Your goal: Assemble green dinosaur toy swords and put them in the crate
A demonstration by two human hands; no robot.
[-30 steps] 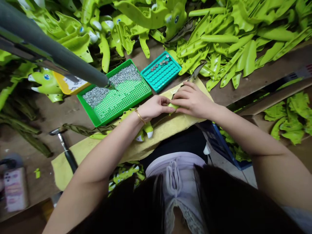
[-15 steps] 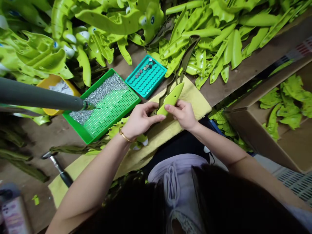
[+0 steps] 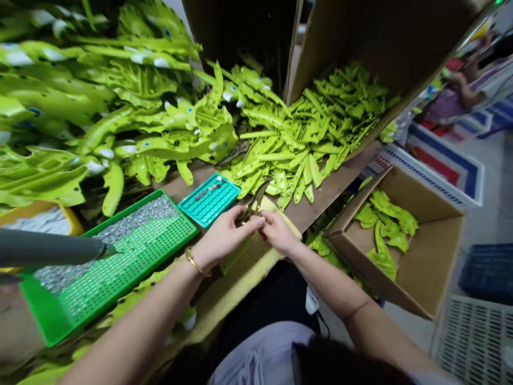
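Note:
My left hand [image 3: 226,235], with a gold bangle [image 3: 196,263] on its wrist, and my right hand [image 3: 276,232] meet above a yellow cloth [image 3: 244,289]. Their fingertips pinch a small lime-green plastic part [image 3: 256,220], which is mostly hidden by my fingers. A dark olive strip [image 3: 253,202] rises from between them. Left of my left hand lies a green pegboard tray [image 3: 48,315] holding silvery rivets. A teal tray [image 3: 208,202] with several metal studs sits just beyond my hands.
A grey tubular tool [image 3: 52,247] hangs over the green tray. Heaps of lime-green plastic toy parts [image 3: 304,149] cover the wooden bench [image 3: 316,200]. A cardboard box [image 3: 425,262] of green parts stands at right, with a blue crate [image 3: 489,272] beyond. Another person [image 3: 460,91] sits at top right.
My view has swung up and to the right, showing more boxes and floor. My hands have come closer together, and the green part, earlier plainly visible, is now mostly covered by my fingers.

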